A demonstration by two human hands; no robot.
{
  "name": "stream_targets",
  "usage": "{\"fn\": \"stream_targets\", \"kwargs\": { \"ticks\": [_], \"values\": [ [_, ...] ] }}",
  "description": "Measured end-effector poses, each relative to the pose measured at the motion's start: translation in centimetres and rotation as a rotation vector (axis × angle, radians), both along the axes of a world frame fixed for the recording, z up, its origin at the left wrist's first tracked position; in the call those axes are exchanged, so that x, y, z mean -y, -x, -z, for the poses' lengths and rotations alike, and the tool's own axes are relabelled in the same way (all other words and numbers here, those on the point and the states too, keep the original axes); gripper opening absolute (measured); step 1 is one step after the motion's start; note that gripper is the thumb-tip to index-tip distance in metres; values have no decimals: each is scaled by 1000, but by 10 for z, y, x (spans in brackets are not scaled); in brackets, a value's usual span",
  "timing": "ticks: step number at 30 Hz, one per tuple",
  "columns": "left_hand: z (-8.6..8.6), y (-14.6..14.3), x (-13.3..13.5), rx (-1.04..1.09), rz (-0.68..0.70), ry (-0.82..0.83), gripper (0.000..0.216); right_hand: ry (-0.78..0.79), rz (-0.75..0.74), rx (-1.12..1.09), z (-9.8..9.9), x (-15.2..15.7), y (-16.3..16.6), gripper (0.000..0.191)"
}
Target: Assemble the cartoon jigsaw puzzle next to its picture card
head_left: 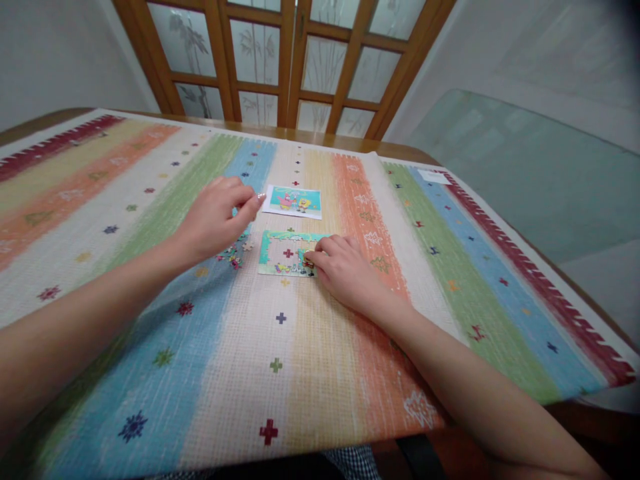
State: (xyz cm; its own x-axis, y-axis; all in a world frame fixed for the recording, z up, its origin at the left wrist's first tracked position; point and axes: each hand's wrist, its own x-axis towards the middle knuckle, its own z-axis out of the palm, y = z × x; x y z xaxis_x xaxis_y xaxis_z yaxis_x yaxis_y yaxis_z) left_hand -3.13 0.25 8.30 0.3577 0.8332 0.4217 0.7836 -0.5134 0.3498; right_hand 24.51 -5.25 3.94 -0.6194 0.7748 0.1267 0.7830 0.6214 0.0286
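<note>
A small jigsaw puzzle (280,253) lies on the striped cloth, its border assembled and the middle partly bare. My right hand (345,267) rests at its right edge, fingertips pinched on a piece at the lower right corner of the frame. My left hand (217,217) hovers above a small heap of loose puzzle pieces (235,253) left of the frame, fingers curled and thumb meeting fingertips; whether a piece is in them is hidden. A cartoon reference picture (294,201) lies just beyond the puzzle.
The colourful striped tablecloth (150,320) covers a wooden table. A white label (434,177) is at the cloth's far right corner. A glass tabletop (525,160) stands to the right, wooden-framed glass doors (290,60) behind.
</note>
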Motion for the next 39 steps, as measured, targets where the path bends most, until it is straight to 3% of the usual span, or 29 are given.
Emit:
{"fn": "stream_targets", "kwargs": {
  "ticks": [4, 9, 13, 19, 26, 39],
  "values": [
    [2, 41, 8, -8, -92, 30, 43, 4, 16, 12, 1, -1, 2, 28],
    [36, 72, 20, -14, -135, 125, 40, 9, 16, 1, 0, -1, 1, 28],
    [51, 85, 23, -67, -75, 125, 34, 0, -3, -32, 3, -2, -2, 27],
    [46, 108, 16, -71, 114, 167, 41, 0, -29, -98, 11, -7, -8, 28],
    [55, 107, 19, -55, 259, 211, 37, -55, -89, -143, 16, -10, -15, 29],
    [66, 110, 18, -78, 251, 312, 53, -83, -110, -129, 18, -9, -18, 30]
  ]
}}
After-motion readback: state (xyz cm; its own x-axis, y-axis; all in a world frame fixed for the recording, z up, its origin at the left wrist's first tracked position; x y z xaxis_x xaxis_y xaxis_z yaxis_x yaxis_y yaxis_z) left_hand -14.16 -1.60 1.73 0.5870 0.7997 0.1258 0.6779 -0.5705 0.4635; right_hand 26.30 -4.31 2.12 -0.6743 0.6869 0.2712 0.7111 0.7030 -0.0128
